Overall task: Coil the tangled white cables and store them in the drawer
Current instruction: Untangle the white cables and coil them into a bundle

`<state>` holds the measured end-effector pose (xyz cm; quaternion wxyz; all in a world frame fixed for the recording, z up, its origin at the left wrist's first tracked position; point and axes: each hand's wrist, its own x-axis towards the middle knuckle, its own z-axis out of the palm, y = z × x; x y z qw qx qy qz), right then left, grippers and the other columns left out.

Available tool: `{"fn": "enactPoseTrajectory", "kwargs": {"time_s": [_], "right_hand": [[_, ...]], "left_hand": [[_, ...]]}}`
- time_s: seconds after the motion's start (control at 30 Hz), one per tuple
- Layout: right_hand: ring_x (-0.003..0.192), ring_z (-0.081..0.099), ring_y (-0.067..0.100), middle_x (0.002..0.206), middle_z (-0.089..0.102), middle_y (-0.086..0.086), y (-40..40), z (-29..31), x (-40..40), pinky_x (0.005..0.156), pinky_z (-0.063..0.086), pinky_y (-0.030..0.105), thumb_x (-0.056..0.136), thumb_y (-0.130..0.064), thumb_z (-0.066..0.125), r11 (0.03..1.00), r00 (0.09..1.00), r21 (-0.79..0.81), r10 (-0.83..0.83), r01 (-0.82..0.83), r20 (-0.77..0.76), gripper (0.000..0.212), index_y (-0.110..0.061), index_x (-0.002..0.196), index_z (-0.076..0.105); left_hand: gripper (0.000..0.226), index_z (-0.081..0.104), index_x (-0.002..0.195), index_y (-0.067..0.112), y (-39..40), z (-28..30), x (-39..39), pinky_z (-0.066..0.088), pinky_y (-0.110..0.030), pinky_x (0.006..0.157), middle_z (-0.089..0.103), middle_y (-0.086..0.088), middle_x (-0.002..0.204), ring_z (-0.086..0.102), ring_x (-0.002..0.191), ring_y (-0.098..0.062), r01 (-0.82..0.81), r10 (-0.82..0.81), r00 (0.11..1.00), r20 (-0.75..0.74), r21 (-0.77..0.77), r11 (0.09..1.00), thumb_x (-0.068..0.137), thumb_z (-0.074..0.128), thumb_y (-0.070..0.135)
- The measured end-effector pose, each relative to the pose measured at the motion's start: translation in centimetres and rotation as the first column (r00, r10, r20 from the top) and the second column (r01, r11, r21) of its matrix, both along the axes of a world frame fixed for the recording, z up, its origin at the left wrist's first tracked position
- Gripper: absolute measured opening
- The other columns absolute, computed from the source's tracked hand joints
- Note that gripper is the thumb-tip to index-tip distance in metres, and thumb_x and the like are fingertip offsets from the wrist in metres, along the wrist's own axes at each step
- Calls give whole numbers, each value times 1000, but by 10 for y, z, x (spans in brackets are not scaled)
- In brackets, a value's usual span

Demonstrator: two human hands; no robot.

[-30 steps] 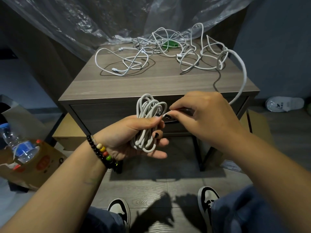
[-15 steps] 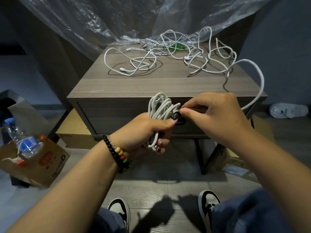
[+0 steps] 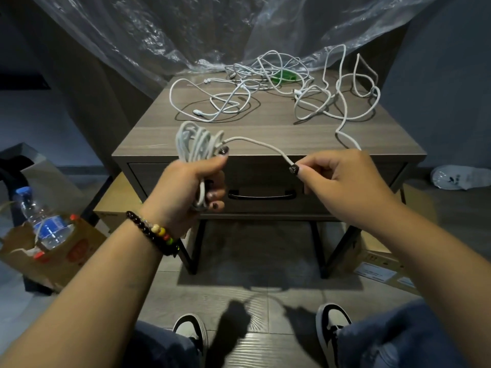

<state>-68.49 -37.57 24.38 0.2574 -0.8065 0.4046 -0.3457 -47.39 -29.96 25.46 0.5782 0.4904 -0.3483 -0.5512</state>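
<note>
My left hand (image 3: 191, 187) grips a coil of white cable (image 3: 198, 143) in front of the nightstand. From the coil a free stretch of the same cable (image 3: 261, 143) runs right to my right hand (image 3: 342, 181), which pinches it between thumb and forefinger. Past my right hand the cable climbs onto the nightstand top (image 3: 265, 128) into a loose tangle (image 3: 337, 102). A second tangle of white cables (image 3: 220, 102) lies at the back left of the top. The drawer (image 3: 345, 197) under the top is closed, its dark handle (image 3: 261, 195) between my hands.
A green object (image 3: 285, 75) lies under the cables at the back, below a clear plastic sheet (image 3: 212, 30). A cardboard box with a water bottle (image 3: 42, 221) stands on the floor at left. More boxes (image 3: 377, 264) sit right of the nightstand. My shoes (image 3: 332, 322) are below.
My hands have moved apart: the right hand has slid right along the cable and drawn a length out from the coil, which the left hand has raised to the nightstand's front edge.
</note>
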Motion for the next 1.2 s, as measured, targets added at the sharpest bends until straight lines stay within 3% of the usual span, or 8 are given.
{"fn": "enactPoseTrajectory", "kwargs": {"time_s": [0.13, 0.23, 0.33, 0.4, 0.47, 0.67, 0.93, 1.2], "right_hand": [[61, 58, 0, 63, 62, -17, -1, 1, -1, 55, 40, 7, 92, -18, 61, 993, 994, -72, -94, 98, 62, 15, -24, 85, 73], [66, 59, 1, 70, 60, -23, 1, 1, 0, 61, 42, 6, 93, -17, 61, 979, 991, -171, -92, 108, 100, 14, -18, 96, 75], [74, 58, 5, 78, 62, -11, 3, -1, 1, 70, 50, 19, 93, -15, 58, 935, 998, -353, -28, 44, 49, 19, -10, 103, 73], [76, 61, 17, 83, 65, 0, 3, -4, 3, 68, 54, 36, 92, -15, 54, 908, 1000, -418, 5, -7, -5, 23, -7, 106, 71], [74, 60, 26, 83, 63, 6, 3, -6, 4, 62, 53, 43, 92, -15, 50, 881, 997, -469, 24, -55, -70, 26, -6, 108, 69], [60, 59, 29, 84, 63, 6, 14, -1, 9, 45, 50, 37, 88, -10, 49, 781, 960, -591, 42, -204, -275, 33, -8, 115, 67], [51, 45, 20, 76, 60, 3, 21, -2, 16, 47, 26, 24, 84, -4, 60, 738, 902, -600, 28, -309, -430, 26, -9, 107, 70], [53, 47, 18, 78, 60, 3, 27, -6, 18, 47, 36, 28, 87, -2, 54, 726, 869, -551, 127, -410, -479, 32, -9, 114, 69]], "left_hand": [[21, 45, 72, 18, 1, -5, -16, 30, -18, 40, 29, -2, 56, 27, 43, -12, 45, -45, 986, 163, 2, 999, 89, 54, 10], [38, 51, 52, 20, -2, -11, -18, 31, -20, 39, 32, -5, 49, 29, 41, -16, 33, -37, 964, 263, 18, 999, 90, 58, 14], [40, 52, 50, 20, -3, -16, -20, 30, -22, 44, 35, -8, 48, 31, 42, -20, 6, -32, 947, 319, 85, 996, 89, 62, 25], [31, 52, 62, 17, -5, -18, -23, 30, -22, 44, 36, -6, 50, 33, 42, -19, -11, -31, 954, 300, 135, 991, 88, 63, 29], [26, 52, 72, 16, -7, -19, -25, 34, -20, 42, 37, -2, 53, 38, 40, -15, -11, -37, 967, 252, 186, 982, 86, 64, 35], [40, 46, 83, 18, -6, -19, -31, 31, -18, 40, 36, 1, 58, 35, 41, -9, 48, -71, 994, 89, 238, 970, 69, 66, 51], [50, 47, 75, 17, -10, -17, -30, 28, -14, 39, 35, 2, 52, 34, 38, -8, -3, 37, 994, -105, 308, 951, 78, 53, 66], [54, 52, 80, 18, -11, -19, -25, 31, -14, 39, 44, -1, 57, 38, 40, -10, 18, 31, 985, -171, 277, 961, 80, 49, 72]]}}
